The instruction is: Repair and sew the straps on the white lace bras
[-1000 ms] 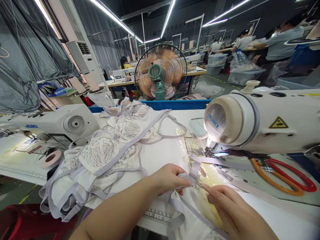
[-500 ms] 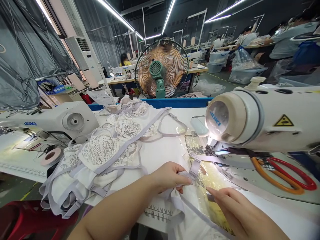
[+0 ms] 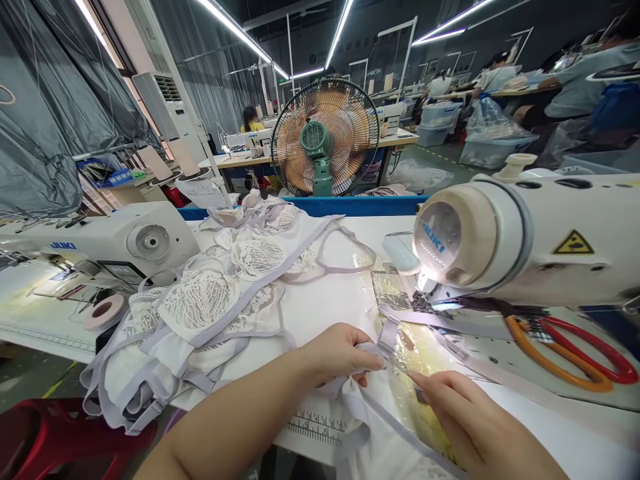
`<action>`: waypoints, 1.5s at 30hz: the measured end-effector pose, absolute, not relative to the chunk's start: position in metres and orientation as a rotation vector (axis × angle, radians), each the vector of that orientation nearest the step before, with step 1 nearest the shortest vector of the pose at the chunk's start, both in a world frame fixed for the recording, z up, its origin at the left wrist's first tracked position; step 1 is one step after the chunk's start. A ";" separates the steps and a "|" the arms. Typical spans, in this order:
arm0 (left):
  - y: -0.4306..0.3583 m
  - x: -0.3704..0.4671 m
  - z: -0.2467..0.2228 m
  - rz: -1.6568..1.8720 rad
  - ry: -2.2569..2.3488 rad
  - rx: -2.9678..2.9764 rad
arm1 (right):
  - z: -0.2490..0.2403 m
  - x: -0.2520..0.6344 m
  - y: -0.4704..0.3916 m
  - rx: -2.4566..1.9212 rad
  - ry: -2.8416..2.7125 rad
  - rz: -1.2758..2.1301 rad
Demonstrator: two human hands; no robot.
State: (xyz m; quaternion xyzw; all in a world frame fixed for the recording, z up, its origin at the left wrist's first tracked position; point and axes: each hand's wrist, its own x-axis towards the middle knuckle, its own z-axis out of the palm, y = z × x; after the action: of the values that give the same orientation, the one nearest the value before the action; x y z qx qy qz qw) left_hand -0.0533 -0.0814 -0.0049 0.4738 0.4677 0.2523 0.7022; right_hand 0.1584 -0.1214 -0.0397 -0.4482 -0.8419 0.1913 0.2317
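Left hand (image 3: 345,353) above the bench's near edge, gripping a lavender band (image 3: 369,348) between thumb and bent fingers; facing it, the right hand (image 3: 463,407) pinches a slim metal tool (image 3: 399,365) whose far end reaches the band. White fabric with lavender trim (image 3: 380,443) falls below the left hand and out of view past the near edge.

From the left, a red plastic stool (image 3: 30,440) stands on the floor, and beyond it a JUKI sewing machine (image 3: 125,233) sits with a roll of pale pink tape (image 3: 116,312) near its handwheel end. Lace bras (image 3: 200,300) lie heaped from the bench's left near corner back to its far edge. A printed ruler scale (image 3: 315,430) runs along the near edge, partly under the left forearm. Beyond the far edge stands a large fan (image 3: 315,137) with a green motor. A lavender strap (image 3: 450,321) stretches rightward from just above the hands, passing below the head of a second JUKI machine (image 3: 560,240). Near the bench's right edge, an orange handle (image 3: 597,385) and a red handle (image 3: 631,375) overlap.
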 end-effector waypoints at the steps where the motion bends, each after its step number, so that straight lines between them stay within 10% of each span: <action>1: -0.081 -0.053 -0.005 0.551 1.034 1.054 | -0.040 0.155 -0.122 -1.219 -2.281 0.525; 19: -0.082 -0.050 -0.007 0.562 1.049 1.107 | -0.006 0.128 -0.116 -1.253 -2.194 0.466; 29: -0.086 -0.049 -0.005 0.578 1.013 1.092 | -0.015 0.110 -0.099 -1.137 -2.364 -0.228; 37: -0.082 -0.050 -0.007 0.525 1.139 1.141 | 0.015 0.127 -0.117 -1.217 -2.113 0.856; 45: -0.083 -0.050 -0.005 0.515 1.123 1.111 | 0.010 0.147 -0.123 -1.383 -2.278 0.874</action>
State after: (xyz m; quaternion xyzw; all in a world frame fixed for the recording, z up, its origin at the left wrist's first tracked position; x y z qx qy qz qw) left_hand -0.0497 -0.0834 -0.0045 0.4938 0.4992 0.2287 0.6743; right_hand 0.1467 -0.1234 0.0101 -0.4862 -0.8006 0.3074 0.1678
